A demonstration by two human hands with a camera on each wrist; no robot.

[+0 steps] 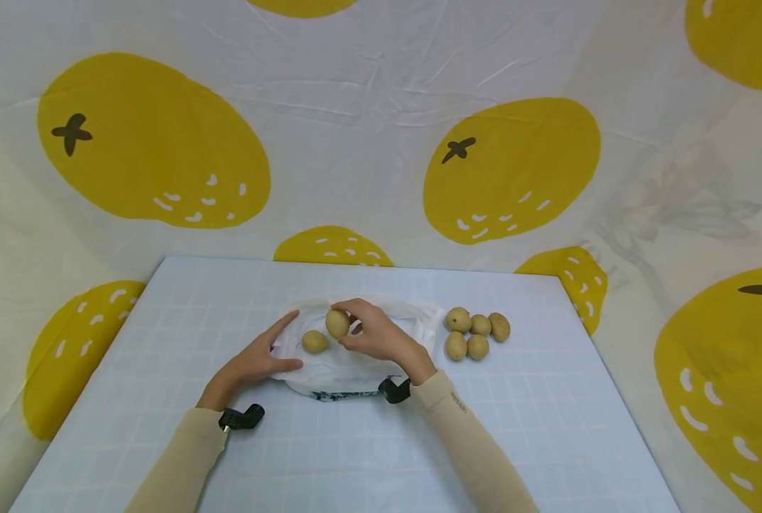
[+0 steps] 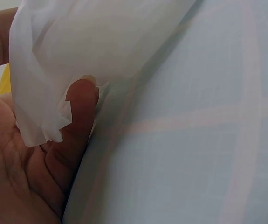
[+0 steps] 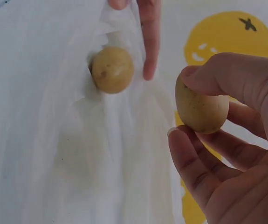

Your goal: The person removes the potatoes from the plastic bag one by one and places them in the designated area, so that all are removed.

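Observation:
My right hand (image 1: 376, 333) pinches a potato (image 3: 202, 108) between thumb and fingertips, held above a thin white plastic bag (image 1: 349, 369) that lies flat on the table. Another potato (image 1: 315, 342) rests on the bag, left of the held one. At the bag's left end my left hand (image 1: 257, 356) is spread, thumb and forefinger wide apart along the plastic. The left wrist view has the bag's crumpled edge (image 2: 40, 112) falling in front of the palm, hiding part of the fingers.
Several loose potatoes (image 1: 456, 346) sit grouped on the table to the right of the bag. A pale checked cloth (image 1: 547, 427) covers the table. Behind it hangs a white curtain (image 1: 355, 171) printed with big yellow fruit. Each wrist wears a small black camera.

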